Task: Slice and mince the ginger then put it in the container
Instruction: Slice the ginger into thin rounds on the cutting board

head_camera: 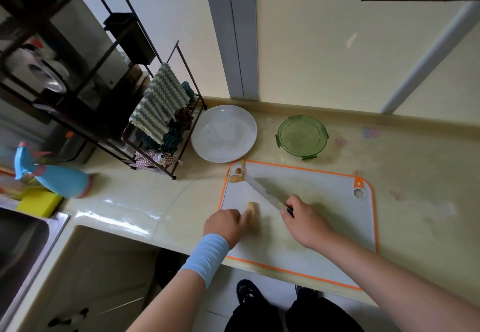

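Ginger [253, 217] lies end-on between the hands, left hand [224, 223] fingers curled on it, right hand [305, 223] fingers clenching the knife [262, 191] just beside.

The knife's [262, 191] handle is almost wholly hidden inside the right hand [304, 220], with only a dark sliver showing. The left hand [226, 223] is blurred and its fingers cover the near side of the ginger [254, 216], so the hold cannot be made out. Pale scraps [237, 175] at the cutting board's [324, 201] far left corner are too smeared to tell peel from pieces, and the blade tip overlaps them. The right forearm hides part of the board's near edge. Whether the green container [302, 137] wears a lid is unclear. The picture's left edge cuts off the sink [20, 240] and the rack [78, 58].
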Available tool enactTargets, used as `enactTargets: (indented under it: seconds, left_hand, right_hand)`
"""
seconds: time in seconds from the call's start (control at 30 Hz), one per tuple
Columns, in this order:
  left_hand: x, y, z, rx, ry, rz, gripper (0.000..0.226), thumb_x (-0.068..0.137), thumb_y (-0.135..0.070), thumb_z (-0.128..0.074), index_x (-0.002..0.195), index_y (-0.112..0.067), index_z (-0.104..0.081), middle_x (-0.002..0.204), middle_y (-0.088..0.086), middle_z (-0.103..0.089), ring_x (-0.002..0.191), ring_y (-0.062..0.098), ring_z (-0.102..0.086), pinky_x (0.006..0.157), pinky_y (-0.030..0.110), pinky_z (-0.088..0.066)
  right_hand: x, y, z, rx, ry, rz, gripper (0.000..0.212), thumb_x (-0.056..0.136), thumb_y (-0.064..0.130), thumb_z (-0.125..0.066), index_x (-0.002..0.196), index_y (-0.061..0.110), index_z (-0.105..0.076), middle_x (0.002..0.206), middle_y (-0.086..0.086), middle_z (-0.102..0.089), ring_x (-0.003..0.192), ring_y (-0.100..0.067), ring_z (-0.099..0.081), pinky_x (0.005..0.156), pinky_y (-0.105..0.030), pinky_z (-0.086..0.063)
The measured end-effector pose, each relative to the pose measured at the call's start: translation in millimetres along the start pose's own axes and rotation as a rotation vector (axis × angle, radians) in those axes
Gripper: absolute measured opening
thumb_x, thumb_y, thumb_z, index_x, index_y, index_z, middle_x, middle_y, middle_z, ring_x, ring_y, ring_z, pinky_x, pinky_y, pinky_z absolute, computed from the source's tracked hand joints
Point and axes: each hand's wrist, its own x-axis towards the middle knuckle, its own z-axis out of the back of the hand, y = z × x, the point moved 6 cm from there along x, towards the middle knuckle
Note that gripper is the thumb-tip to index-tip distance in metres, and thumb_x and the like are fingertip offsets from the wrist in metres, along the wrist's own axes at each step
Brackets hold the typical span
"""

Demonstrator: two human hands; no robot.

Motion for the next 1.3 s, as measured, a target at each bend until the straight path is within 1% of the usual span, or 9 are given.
enactTargets:
  seconds: [0.1, 0.13, 0.2, 0.33, 0.47, 0.6, 0.87, 1.07, 1.3]
  left_hand:
    - [0.3, 3.9, 9.3, -0.149, -0.289, -0.255, 0.011, 0.09, -0.013, -0.057, 0.093, -0.017, -0.066, 0.097, 0.003, -0.064, 0.09, 0.025, -0.061, 0.071, 0.03, -0.053]
    - [-1.0, 0.0, 6.7, -0.127, -0.329, -0.411, 0.025, 0.082, -0.001, -0.063, 0.099, -0.02, -0.068, 0.104, 0.002, -0.062, 0.094, 0.024, -0.061, 0.068, 0.029, -0.054]
    - [-2.4, -4.2, -4.4, -0.059, -0.33, -0.64, 0.038, 0.072, 0.003, -0.074, 0.098, -0.025, -0.067, 0.11, 0.003, -0.06, 0.098, 0.023, -0.059, 0.06, 0.029, -0.055]
    - [-3.8, -14.9, -10.4, -0.042, -0.405, -0.78, 0.032, 0.069, -0.002, -0.083, 0.09, -0.021, -0.068, 0.094, 0.001, -0.061, 0.086, 0.02, -0.056, 0.055, 0.027, -0.05]
    - [-8.2, -23.7, -21.2, -0.097, -0.478, -0.784, 0.003, 0.086, -0.017, -0.069, 0.084, -0.018, -0.067, 0.084, 0.0, -0.06, 0.079, 0.02, -0.053, 0.06, 0.033, -0.051]
    - [-19.5, -24.7, -25.1, -0.105, -0.541, -0.781, 0.004, 0.088, -0.013, -0.07, 0.091, -0.014, -0.067, 0.09, 0.001, -0.061, 0.08, 0.022, -0.054, 0.068, 0.031, -0.05]
    - [-32.5, -16.6, -30.5, -0.1, -0.608, -0.721, 0.022, 0.083, 0.0, -0.066, 0.102, -0.01, -0.072, 0.1, 0.002, -0.06, 0.09, 0.02, -0.057, 0.08, 0.024, -0.046]
    - [-33.0, -15.0, -37.9, -0.139, -0.608, -0.669, 0.028, 0.076, 0.004, -0.077, 0.099, -0.009, -0.072, 0.098, 0.004, -0.062, 0.09, 0.022, -0.057, 0.077, 0.028, -0.05]
    - [-32.9, -17.1, -38.8, -0.17, -0.618, -0.608, 0.025, 0.079, 0.004, -0.063, 0.098, -0.01, -0.072, 0.096, 0.003, -0.064, 0.089, 0.021, -0.055, 0.076, 0.028, -0.05]
  right_hand:
    - [-2.8, -3.5, -11.7, 0.025, 0.05, -0.004, 0.014, 0.098, 0.038, -0.042, 0.093, 0.025, -0.045, 0.077, 0.003, -0.059, 0.069, -0.022, -0.055, 0.057, -0.032, -0.039]
    - [-3.9, -3.4, -15.5, 0.038, 0.067, 0.0, 0.013, 0.098, 0.036, -0.041, 0.091, 0.025, -0.045, 0.074, 0.003, -0.058, 0.065, -0.021, -0.054, 0.056, -0.032, -0.038]
    - [-5.6, -2.4, -22.3, 0.065, 0.087, 0.006, 0.018, 0.098, 0.031, -0.04, 0.083, 0.022, -0.043, 0.067, 0.0, -0.054, 0.057, -0.021, -0.048, 0.052, -0.032, -0.034]
    - [-4.8, 2.6, -27.1, 0.083, 0.083, 0.027, 0.021, 0.097, 0.026, -0.041, 0.078, 0.017, -0.039, 0.063, -0.003, -0.048, 0.055, -0.023, -0.042, 0.05, -0.033, -0.03]
    - [-0.7, 13.4, -31.4, 0.001, 0.125, 0.122, 0.017, 0.098, 0.028, -0.042, 0.085, 0.018, -0.041, 0.069, -0.005, -0.052, 0.061, -0.027, -0.048, 0.055, -0.035, -0.035]
    - [6.6, 22.1, -29.2, -0.136, 0.085, 0.216, 0.01, 0.098, 0.03, -0.041, 0.095, 0.023, -0.047, 0.076, -0.006, -0.057, 0.072, -0.031, -0.054, 0.058, -0.036, -0.038]
    - [2.4, 24.2, -18.7, -0.358, 0.033, 0.375, 0.033, 0.098, 0.036, -0.037, 0.127, 0.039, -0.054, 0.102, 0.002, -0.069, 0.094, -0.024, -0.063, 0.075, -0.034, -0.05]
    - [3.1, 18.6, -17.1, -0.433, 0.05, 0.45, 0.032, 0.096, 0.036, -0.036, 0.123, 0.039, -0.053, 0.095, 0.003, -0.069, 0.088, -0.025, -0.063, 0.069, -0.035, -0.05]
    - [-9.4, 24.2, -18.8, -0.477, 0.015, 0.475, 0.034, 0.098, 0.034, -0.036, 0.129, 0.039, -0.05, 0.09, 0.001, -0.065, 0.081, -0.027, -0.062, 0.063, -0.035, -0.043]
